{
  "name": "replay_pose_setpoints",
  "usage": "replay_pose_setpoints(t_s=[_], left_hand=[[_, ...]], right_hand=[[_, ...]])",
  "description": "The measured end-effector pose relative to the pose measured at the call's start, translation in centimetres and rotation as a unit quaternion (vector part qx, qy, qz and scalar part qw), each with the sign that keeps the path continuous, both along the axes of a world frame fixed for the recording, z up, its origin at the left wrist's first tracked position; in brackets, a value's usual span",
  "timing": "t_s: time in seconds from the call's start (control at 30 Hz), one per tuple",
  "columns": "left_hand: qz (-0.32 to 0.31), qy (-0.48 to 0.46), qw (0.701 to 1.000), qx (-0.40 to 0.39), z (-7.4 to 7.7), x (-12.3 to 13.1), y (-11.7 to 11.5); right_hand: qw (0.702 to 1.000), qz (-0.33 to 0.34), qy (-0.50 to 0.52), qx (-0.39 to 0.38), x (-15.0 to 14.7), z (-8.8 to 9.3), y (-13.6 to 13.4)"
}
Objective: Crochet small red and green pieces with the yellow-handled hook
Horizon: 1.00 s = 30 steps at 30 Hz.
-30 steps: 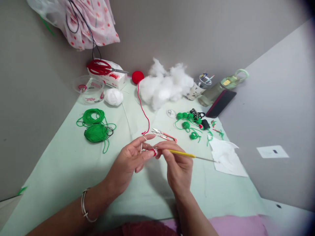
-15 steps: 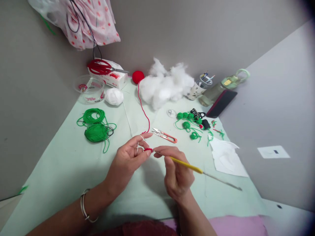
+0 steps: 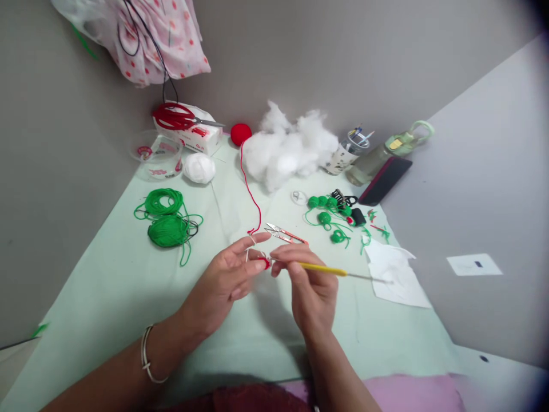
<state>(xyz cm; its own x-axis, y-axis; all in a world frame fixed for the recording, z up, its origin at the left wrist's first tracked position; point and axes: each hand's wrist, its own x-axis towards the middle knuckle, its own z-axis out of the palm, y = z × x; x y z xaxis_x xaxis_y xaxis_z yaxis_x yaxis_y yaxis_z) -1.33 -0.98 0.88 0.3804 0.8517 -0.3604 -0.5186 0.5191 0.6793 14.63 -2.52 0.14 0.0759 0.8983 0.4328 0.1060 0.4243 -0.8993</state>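
Between the thumb and fingers of my left hand [image 3: 223, 274] is a small red crochet piece [image 3: 265, 263], mostly covered by the fingertips. White yarn [image 3: 253, 240] loops round the raised index finger of that hand. My right hand [image 3: 315, 286] grips a crochet hook [image 3: 321, 268] with a yellow handle, its tip at the edge of the red piece. Just beyond my fingers lie thread snips [image 3: 285, 233] with orange handles, partly behind the right hand. A strand of red yarn [image 3: 253, 197] runs from the red yarn ball [image 3: 241, 134] towards my left hand.
Green yarn [image 3: 167, 229], a white yarn ball [image 3: 199, 168] and a clear tub [image 3: 156, 157] are at left. Red scissors [image 3: 175, 117] rest on a tissue pack [image 3: 201, 137]. Behind sits white stuffing [image 3: 287, 149]; small green crocheted balls [image 3: 325, 218] and a phone [image 3: 385, 180] are at right.
The crochet hook has swung to a flatter angle, its rear end higher. My right hand has turned with it and now overlaps the snips. The red piece has moved slightly right.
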Motion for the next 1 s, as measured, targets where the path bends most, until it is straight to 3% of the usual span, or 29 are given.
replay_pose_setpoints(t_s=[0.13, 0.27, 0.37, 0.47, 0.63, 0.8, 0.9, 1.0], left_hand=[[0.023, 0.065, 0.997, 0.032, -0.3, 0.4, -0.5], [-0.004, 0.001, 1.000, -0.014, -0.5, 0.3, -0.3], [-0.015, -0.061, 0.996, -0.061, -0.4, 0.0, 0.3], [0.014, -0.045, 0.998, -0.042, -0.2, -0.1, 0.4], [0.013, 0.043, 0.998, 0.036, -0.2, 0.3, -0.1], [-0.010, 0.064, 0.997, 0.052, -0.5, 0.1, -0.1], [-0.009, 0.076, 0.996, 0.055, -0.7, 0.0, -0.1], [0.002, 0.105, 0.993, 0.058, -0.5, 0.0, -0.2]], right_hand=[[0.993, -0.021, -0.106, 0.049, -0.4, -0.4, -0.4], [0.960, -0.047, -0.237, 0.142, 0.1, -1.0, -0.9], [0.984, -0.057, -0.147, 0.086, 0.5, -0.7, -0.6], [0.999, -0.039, -0.001, -0.005, 0.5, -0.3, 0.0], [0.998, 0.008, 0.025, -0.056, 0.2, -0.4, 0.3], [0.988, 0.037, 0.122, -0.086, 0.7, -0.7, 0.4], [0.989, 0.033, 0.108, -0.091, 0.7, -0.4, 0.1], [0.999, -0.003, 0.011, -0.052, 0.6, -0.2, -0.4]])
